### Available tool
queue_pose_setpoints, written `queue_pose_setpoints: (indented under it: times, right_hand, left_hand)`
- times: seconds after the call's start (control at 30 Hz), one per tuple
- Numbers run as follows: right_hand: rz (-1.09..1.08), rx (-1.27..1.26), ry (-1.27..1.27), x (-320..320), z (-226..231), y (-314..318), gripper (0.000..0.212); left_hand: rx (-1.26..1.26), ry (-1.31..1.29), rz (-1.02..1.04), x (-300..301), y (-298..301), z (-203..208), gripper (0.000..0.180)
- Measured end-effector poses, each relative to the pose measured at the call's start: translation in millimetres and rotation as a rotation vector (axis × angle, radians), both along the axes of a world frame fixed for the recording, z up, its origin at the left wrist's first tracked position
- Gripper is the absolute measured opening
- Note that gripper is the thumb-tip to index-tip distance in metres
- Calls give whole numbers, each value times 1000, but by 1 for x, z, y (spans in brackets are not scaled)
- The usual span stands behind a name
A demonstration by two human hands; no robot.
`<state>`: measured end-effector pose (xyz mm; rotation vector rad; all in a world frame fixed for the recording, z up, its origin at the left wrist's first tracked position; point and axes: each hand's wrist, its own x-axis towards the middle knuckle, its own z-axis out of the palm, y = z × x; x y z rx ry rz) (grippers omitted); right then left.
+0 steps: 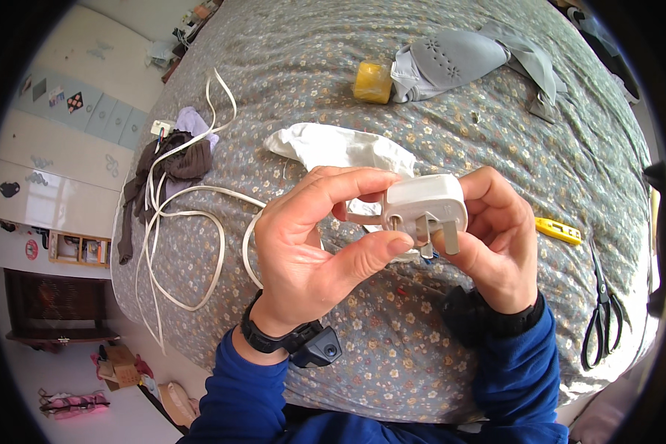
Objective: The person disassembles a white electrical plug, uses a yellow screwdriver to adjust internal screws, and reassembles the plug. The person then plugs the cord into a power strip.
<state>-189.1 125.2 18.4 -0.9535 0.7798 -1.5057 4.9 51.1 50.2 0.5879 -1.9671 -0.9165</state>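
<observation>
Between my two hands, above the bed, is a white power plug (424,194) with its flat metal pins facing me. My left hand (303,240) grips its left side, the index finger on top and the thumb below near the pins. Closed on the right side is my right hand (499,240), its thumb pressed against the pins. A white cable (222,255) lies in loops on the left and passes behind my left hand; its end is hidden there. A crumpled white cloth (325,144) lies just beyond the plug.
Flowered bedding (392,355) spreads under everything. To the right lie a yellow utility knife (559,230) and black scissors (603,303). Farther off are a yellow tape roll (372,82) and a grey cloth (448,65). At left, a white socket block (161,128) rests by dark brown cloth (189,159).
</observation>
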Motion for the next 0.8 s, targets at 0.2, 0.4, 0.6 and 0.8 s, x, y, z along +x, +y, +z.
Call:
queue_pose_setpoints:
  times: [0.2, 0.4, 0.6, 0.8]
  right_hand:
    - [-2, -37, -15, 2, -2, 0, 29]
    - [34, -70, -10, 2, -4, 2, 32]
    - [47, -27, -71, 0, -5, -1, 28]
    - [57, -8, -96, -1, -9, -6, 26]
  left_hand:
    - [40, -1, -2, 3, 3, 2, 39]
    - [95, 71, 3, 3, 3, -2, 34]
    - [164, 68, 26, -2, 2, -10, 31]
    - [434, 230, -88, 0, 1, -10, 36]
